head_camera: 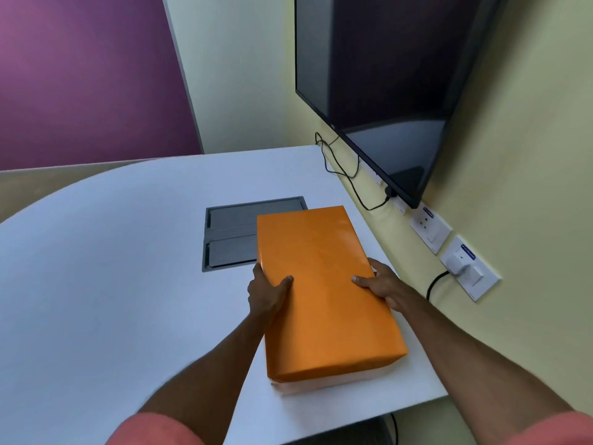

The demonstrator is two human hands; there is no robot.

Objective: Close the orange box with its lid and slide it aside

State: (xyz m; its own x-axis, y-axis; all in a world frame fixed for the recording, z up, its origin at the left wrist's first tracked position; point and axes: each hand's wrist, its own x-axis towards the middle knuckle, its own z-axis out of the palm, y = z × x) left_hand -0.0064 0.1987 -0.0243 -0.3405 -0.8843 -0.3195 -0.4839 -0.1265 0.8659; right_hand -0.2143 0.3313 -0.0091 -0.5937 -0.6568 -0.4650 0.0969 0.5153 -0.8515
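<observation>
The orange box (pixel 324 293) lies lengthwise on the white table (pixel 112 284), near its right side. Its orange lid covers the top, and a paler strip of the box's base shows under the lid at the near end. My left hand (pixel 268 292) grips the lid's left long edge, thumb on top. My right hand (pixel 380 284) grips the right long edge the same way. Both hands hold the lid at about its middle.
A grey cable hatch (pixel 231 234) is set into the table, partly under the box's far left corner. A dark wall screen (pixel 378 91) hangs on the right wall, with black cables (pixel 346 175) and wall sockets (pixel 459 255) below it.
</observation>
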